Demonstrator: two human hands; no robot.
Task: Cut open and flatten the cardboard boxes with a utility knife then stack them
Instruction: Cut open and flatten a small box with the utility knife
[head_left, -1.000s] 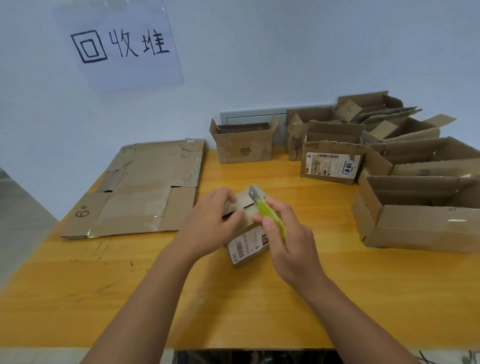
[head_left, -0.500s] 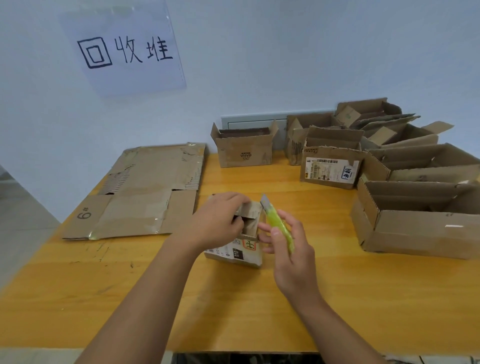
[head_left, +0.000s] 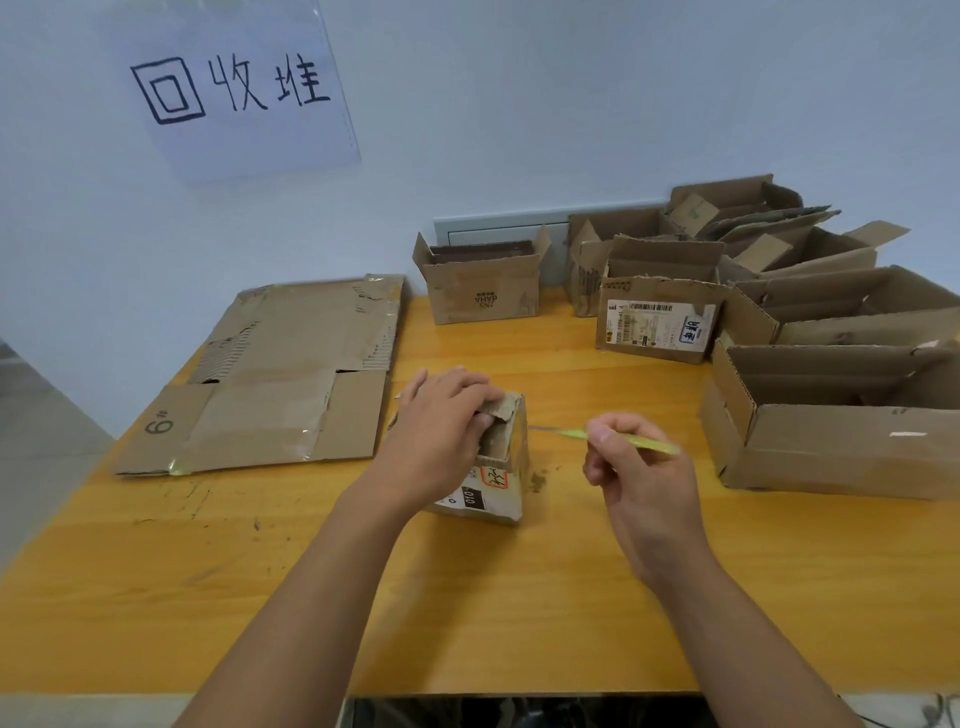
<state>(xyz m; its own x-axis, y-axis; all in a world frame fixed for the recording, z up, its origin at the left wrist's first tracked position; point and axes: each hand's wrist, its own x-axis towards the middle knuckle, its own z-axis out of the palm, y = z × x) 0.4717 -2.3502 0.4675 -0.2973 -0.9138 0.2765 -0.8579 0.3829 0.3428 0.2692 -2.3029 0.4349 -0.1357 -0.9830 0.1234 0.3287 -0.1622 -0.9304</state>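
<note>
One small box (head_left: 485, 457) standing upright near the middle of the bench (head_left: 156, 597) now, no longer tipped over on its side as half a second ago. Turning it up with the left hand (head_left: 441, 431), and now holding it steady from above, fingers (head_left: 480, 397) curling over the torn top flap and gripping it. Pulling the utility knife (head_left: 618, 438) away to the right side, well apart from the cardboard, where a second ago it was sitting right on top of the box. Pinching the green handle in the right hand (head_left: 639, 467), fingers closed tight around it, thin blade pointing left at the box's side wall.

Meaning, most likely: getting ready for a new cut, probably down a side corner, since the box is still whole and not flat yet. Looking like early days for this one.

Lying flat at the back left: one big flattened sheet (head_left: 280, 374) marked "6#", the start of the stack. Waiting at the back and right: many open boxes (head_left: 831, 431), still standing, still to be cut. Needing care next: blade aiming toward the holding hand.
</note>
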